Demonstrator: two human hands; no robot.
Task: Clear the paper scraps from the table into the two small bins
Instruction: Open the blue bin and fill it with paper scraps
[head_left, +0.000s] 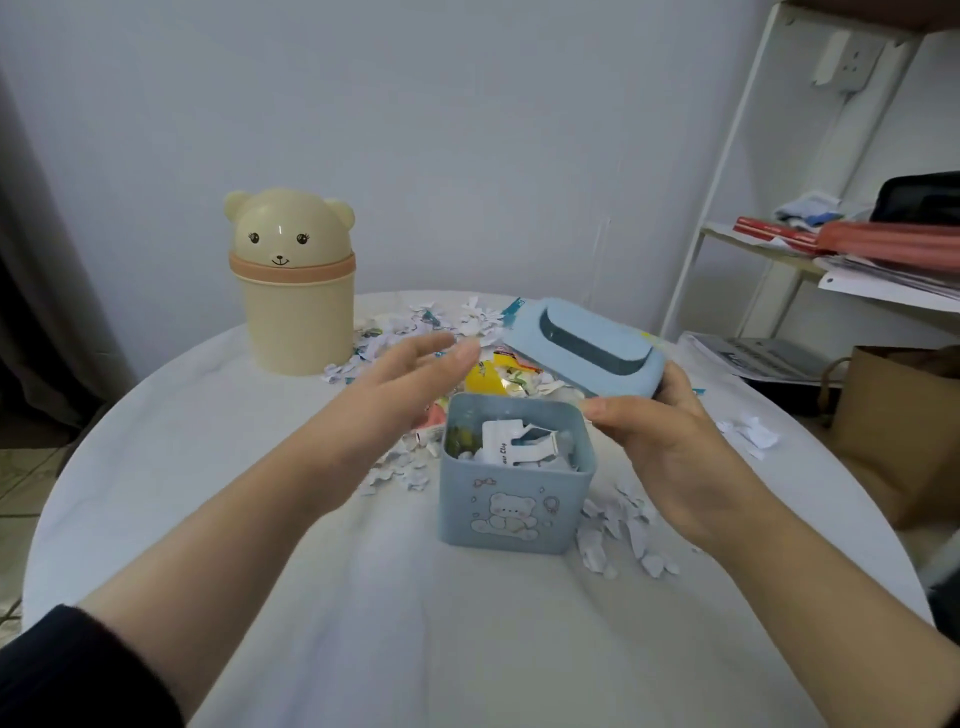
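i read this as the opening-and-loading step on the blue square bin (514, 499), which stands mid-table with its top off and paper already lying inside. my right hand (670, 457) grips the blue lid (582, 345), thumb along its near edge and fingers curled under the far side, holding it tilted just above the bin's rim at about 1 o'clock. my left hand (405, 379) is spread flat, fingers straight and holding nothing, hovering at 11 o'clock from the bin over the main pile of paper scraps (457, 322), which lies from 10 to 12 o'clock and includes a yellow wrapper (483, 379). more scraps (623, 530) lie against the bin's 4 o'clock side, and a small clump (750, 434) sits well apart at 3 o'clock. the bear-shaped bin (293, 312) at 10 o'clock has its domed lid on. next, i judge, the left hand should drop, gather a handful and carry it over the open rim while the lid is kept clear; the round table (363, 597) is far from cleared.
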